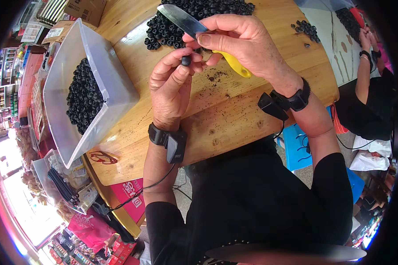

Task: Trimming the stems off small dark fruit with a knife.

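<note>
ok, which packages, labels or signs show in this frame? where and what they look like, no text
Cardboard box: top left, beyond the clear plastic bin; brown, with dark print.
White label: on a second brown carton at the bin's far corner; small rectangle.
Red package: under the wooden table, by the left hand; white print.
Pink bag: floor, lower left; crumpled.
Small packets: bottom left; rows, mixed colours.
No screens.

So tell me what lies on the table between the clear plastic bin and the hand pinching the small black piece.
In the head view, only bare wooden table lies between the clear bin and the left hand.
</note>
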`<act>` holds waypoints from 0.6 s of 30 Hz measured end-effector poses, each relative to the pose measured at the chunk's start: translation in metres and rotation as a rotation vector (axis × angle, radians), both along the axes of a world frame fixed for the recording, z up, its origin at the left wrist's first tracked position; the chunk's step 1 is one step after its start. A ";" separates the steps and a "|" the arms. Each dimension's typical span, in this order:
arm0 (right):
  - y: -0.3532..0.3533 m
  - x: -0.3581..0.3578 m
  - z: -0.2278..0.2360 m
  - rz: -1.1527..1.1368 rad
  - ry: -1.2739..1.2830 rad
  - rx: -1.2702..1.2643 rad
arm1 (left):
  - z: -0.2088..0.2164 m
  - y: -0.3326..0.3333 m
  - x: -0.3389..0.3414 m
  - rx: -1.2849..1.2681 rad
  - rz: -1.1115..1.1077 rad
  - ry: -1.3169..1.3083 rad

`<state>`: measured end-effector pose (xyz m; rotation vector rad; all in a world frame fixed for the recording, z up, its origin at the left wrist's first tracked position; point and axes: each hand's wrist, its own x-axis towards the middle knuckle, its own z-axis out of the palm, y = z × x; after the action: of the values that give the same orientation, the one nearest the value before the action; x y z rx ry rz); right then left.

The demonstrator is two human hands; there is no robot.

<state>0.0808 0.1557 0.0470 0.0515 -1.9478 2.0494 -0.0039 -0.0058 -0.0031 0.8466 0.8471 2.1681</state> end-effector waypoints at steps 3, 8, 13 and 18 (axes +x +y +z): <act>0.001 0.000 0.000 -0.026 -0.024 -0.020 | 0.000 0.001 -0.001 -0.007 0.005 0.006; 0.011 -0.004 -0.001 -0.095 -0.032 -0.059 | 0.015 -0.008 -0.001 -0.168 0.147 0.156; 0.022 -0.004 0.018 -0.202 -0.138 -0.328 | 0.081 -0.033 0.013 -0.312 0.939 0.864; 0.029 -0.003 0.020 -0.221 -0.084 -0.463 | 0.111 -0.071 -0.032 -0.833 1.358 1.212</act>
<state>0.0777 0.1844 0.0671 -0.3419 -1.3997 2.3170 -0.0360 -0.0766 0.1077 1.2222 3.3504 1.4583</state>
